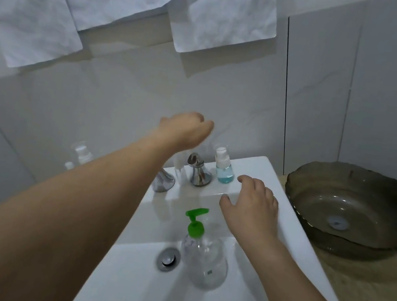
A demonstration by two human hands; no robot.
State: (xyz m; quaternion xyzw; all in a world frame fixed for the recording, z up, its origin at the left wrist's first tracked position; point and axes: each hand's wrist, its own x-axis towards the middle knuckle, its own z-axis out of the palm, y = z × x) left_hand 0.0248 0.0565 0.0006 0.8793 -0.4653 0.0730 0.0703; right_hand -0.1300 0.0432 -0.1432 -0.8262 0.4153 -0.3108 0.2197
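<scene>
Reaching over the taps (198, 172), left hand (184, 131) hides its fingers above a blurred clear bottle (180, 167); grip cannot be determined. Right hand (252, 204) hovers, fingers spread, beside blue spray bottle (224, 168). Risk: a careless sweep topples it into the sink (293, 222).
</scene>
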